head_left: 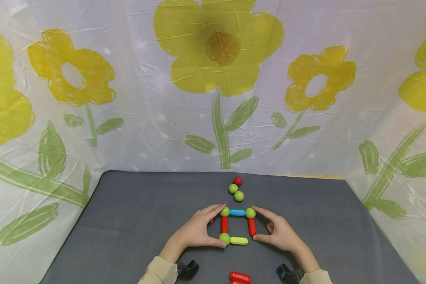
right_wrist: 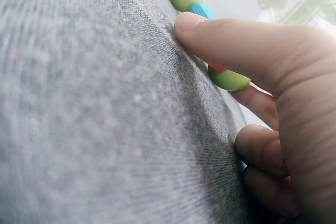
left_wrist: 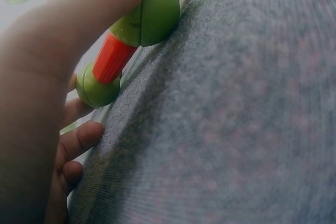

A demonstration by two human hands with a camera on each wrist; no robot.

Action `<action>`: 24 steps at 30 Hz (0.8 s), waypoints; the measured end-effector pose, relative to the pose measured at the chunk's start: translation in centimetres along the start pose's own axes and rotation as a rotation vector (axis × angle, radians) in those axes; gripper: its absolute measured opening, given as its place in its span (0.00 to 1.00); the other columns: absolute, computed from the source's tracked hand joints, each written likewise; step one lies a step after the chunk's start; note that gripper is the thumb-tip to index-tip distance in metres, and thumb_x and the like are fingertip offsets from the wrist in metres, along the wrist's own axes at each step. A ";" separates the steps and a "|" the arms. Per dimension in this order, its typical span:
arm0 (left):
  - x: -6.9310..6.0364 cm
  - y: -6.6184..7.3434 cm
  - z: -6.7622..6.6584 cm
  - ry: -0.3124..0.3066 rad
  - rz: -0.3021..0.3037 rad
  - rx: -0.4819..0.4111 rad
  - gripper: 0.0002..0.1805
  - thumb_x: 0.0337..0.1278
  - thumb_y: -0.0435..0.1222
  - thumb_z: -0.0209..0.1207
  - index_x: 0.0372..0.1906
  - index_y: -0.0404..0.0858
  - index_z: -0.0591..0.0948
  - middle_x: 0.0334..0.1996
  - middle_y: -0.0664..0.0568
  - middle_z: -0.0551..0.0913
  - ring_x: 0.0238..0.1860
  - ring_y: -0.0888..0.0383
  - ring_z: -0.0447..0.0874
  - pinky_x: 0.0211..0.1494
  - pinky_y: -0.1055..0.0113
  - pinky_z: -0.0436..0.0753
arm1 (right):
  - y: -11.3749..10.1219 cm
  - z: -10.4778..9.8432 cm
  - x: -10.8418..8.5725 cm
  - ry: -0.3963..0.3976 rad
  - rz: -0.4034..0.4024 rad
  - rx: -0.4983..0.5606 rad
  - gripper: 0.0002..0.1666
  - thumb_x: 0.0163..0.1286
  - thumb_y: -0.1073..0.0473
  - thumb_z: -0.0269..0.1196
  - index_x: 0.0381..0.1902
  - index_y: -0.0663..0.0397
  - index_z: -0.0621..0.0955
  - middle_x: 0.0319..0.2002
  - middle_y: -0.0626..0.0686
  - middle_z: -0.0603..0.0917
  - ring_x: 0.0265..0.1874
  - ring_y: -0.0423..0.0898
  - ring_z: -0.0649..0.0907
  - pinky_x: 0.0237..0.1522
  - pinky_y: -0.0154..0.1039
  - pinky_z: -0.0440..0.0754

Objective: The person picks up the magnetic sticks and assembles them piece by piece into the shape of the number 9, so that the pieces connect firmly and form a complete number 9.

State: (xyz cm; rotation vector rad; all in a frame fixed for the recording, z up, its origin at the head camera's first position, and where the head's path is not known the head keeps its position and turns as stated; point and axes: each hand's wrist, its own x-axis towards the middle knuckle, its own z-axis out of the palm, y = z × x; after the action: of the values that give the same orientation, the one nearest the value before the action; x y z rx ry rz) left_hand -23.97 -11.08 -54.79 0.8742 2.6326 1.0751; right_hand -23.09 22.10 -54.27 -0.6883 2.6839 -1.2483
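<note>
A rod-and-ball frame of magnetic building pieces lies on the grey cloth in the head view. A blue rod (head_left: 237,212) joins its two far green balls. The left red rod (head_left: 224,224) runs between green balls, and a yellow-green rod (head_left: 239,240) extends from the near ball (head_left: 225,238). The right red rod (head_left: 252,227) hangs off the far right ball (head_left: 250,213); a gap separates its near end from the yellow-green rod. My left hand (head_left: 198,228) grips the left side between thumb and fingers. My right hand (head_left: 281,232) holds the right side, index at the ball, thumb by the rod's end.
Beyond the frame sit a red ball (head_left: 238,181) and two loose green balls (head_left: 239,196). Loose red rods (head_left: 240,277) lie at the near edge. A flower-printed sheet (head_left: 142,130) hangs behind the cloth-covered table (head_left: 145,197).
</note>
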 end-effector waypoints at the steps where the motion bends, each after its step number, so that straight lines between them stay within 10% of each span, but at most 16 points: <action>1: 0.0 0.0 0.0 0.000 0.001 -0.001 0.63 0.47 0.68 0.75 0.86 0.52 0.60 0.81 0.56 0.65 0.75 0.53 0.69 0.76 0.31 0.61 | 0.0 0.0 0.0 0.001 0.001 -0.003 0.52 0.59 0.48 0.83 0.78 0.49 0.73 0.61 0.56 0.81 0.11 0.31 0.58 0.19 0.30 0.63; 12: -0.1 -0.1 0.1 -0.006 -0.006 -0.010 0.63 0.47 0.68 0.75 0.86 0.53 0.60 0.81 0.56 0.65 0.74 0.53 0.71 0.76 0.31 0.60 | -0.1 0.0 -0.1 0.015 0.019 0.064 0.52 0.59 0.48 0.82 0.78 0.50 0.73 0.57 0.57 0.83 0.12 0.32 0.58 0.18 0.30 0.62; 24: 0.1 -0.5 0.2 0.004 0.018 -0.015 0.62 0.47 0.68 0.75 0.86 0.53 0.61 0.80 0.56 0.65 0.66 0.57 0.76 0.74 0.32 0.63 | -1.9 -0.8 3.1 0.286 0.080 0.165 0.34 0.68 0.50 0.77 0.69 0.54 0.82 0.60 0.58 0.87 0.08 0.34 0.56 0.15 0.33 0.61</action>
State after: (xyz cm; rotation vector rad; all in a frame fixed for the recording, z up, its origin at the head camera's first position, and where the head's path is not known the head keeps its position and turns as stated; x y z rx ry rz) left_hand -24.18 -11.23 -55.23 0.8951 2.6210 1.1006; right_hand -25.38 20.23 -52.09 -0.4039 2.7472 -1.6339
